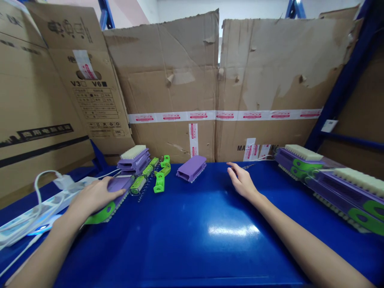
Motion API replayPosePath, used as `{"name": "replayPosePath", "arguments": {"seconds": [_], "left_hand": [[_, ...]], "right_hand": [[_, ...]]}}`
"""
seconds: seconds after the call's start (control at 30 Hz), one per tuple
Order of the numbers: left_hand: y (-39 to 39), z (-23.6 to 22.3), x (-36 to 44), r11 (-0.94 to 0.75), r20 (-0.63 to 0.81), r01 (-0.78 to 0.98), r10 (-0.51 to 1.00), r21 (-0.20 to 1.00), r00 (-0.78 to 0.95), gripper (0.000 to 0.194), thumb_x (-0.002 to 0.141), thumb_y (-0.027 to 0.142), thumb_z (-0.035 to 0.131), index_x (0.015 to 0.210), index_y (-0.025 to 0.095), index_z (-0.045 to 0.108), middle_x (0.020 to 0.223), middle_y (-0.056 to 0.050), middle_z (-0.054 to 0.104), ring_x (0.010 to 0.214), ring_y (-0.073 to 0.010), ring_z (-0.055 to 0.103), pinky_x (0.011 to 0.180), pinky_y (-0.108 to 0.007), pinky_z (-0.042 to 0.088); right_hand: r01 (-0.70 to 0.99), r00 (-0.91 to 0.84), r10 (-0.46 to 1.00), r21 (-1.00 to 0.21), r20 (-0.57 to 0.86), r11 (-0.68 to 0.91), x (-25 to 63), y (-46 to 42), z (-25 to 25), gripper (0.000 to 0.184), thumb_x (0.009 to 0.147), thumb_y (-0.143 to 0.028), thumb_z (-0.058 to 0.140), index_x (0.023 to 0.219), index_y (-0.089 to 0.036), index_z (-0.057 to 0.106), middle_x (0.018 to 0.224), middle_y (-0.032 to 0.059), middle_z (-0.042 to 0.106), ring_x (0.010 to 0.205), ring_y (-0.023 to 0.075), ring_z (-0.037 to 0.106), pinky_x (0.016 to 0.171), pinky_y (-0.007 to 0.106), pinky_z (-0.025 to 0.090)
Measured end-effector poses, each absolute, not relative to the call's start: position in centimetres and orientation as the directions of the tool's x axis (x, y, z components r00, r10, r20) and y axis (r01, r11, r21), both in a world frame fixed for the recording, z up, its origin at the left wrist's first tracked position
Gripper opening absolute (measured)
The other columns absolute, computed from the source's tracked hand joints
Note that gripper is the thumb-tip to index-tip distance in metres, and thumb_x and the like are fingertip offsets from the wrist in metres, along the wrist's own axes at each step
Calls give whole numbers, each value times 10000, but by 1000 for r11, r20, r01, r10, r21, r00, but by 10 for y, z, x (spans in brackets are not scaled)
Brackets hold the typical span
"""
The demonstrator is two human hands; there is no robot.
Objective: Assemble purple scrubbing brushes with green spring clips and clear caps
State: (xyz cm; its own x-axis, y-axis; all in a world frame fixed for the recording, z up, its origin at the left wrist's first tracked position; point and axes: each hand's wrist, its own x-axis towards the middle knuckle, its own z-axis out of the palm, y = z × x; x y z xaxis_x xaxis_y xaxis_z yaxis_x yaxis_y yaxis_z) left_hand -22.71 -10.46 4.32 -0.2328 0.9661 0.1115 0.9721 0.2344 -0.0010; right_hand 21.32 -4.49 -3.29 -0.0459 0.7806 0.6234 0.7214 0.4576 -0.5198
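Observation:
My left hand [97,196] lies over a purple brush [121,184] with a green end, thumb along its right side and fingers over its top. Past it, another purple brush body [135,162] carries a cream bristle block. To the right lie several green rectangular pieces [139,185], thin coil springs [145,187] and curved green parts [160,182]. A purple hollow shell [192,169] stands apart near the back middle. My right hand [242,183] is open over the table, fingers apart, beside a thin pointed tool [248,166] partly hidden behind it.
Assembled purple and green brushes [348,192] are stacked on the right. A white power strip [54,206] with cables runs along the left. Cardboard panels [168,88] wall the back of the blue table [186,240], and a blue metal post [339,80] rises at right.

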Motion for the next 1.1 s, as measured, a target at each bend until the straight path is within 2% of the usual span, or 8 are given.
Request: {"name": "replayPosePath", "arguments": {"seconds": [0.3,0.47,0.6,0.73,0.83,0.97,1.1], "left_hand": [[-101,37,-242,233,121,971,967,-53,-225,703,727,550,464,1244,73,463,1177,-182,590,993,-317,582,769,-332,432],[-99,34,-247,298,84,949,953,-101,-290,674,742,502,493,1283,109,418,1240,-139,562,1050,-250,561,836,-282,400],[-100,32,-250,310,70,943,950,-119,-303,713,752,520,499,1304,84,378,1241,-185,544,1034,-273,558,818,-307,403],[-104,41,-232,305,201,940,941,-152,-273,813,734,665,449,1314,100,372,1157,-195,560,1036,-306,527,829,-342,401],[-103,51,-200,244,283,959,939,-146,-196,762,759,677,397,1303,144,398,1093,-164,565,1018,-308,522,830,-354,404],[-90,57,-142,50,315,993,949,-111,-12,733,758,668,410,1288,162,422,1135,-156,542,1050,-322,508,850,-378,405],[-68,45,-85,-172,326,985,933,25,154,705,756,675,409,1227,156,482,1151,-149,557,1105,-298,497,892,-358,389]], "right_hand": [[722,-53,786,-520,616,456,213,-45,-33,368,897,-379,360,1133,-169,546,918,81,662,861,212,621,786,337,459],[724,-59,793,-522,606,452,212,-46,-32,373,899,-381,353,1140,-167,541,904,81,663,845,214,622,780,345,459],[721,-57,791,-523,610,455,212,-45,-33,368,898,-383,358,1135,-171,543,912,81,665,850,213,624,780,347,463],[724,-60,788,-517,612,457,212,-44,-34,361,897,-376,362,1135,-174,544,916,80,667,851,211,627,778,345,467],[726,-63,791,-516,609,455,212,-44,-34,359,898,-373,362,1137,-174,542,922,81,668,855,211,628,783,344,465],[731,-63,801,-519,595,443,213,-44,-34,370,900,-380,354,1146,-172,535,921,81,669,850,213,628,776,345,463],[737,-65,810,-519,583,433,213,-44,-34,377,900,-377,355,1157,-163,529,930,85,665,857,212,625,788,344,461]]}}
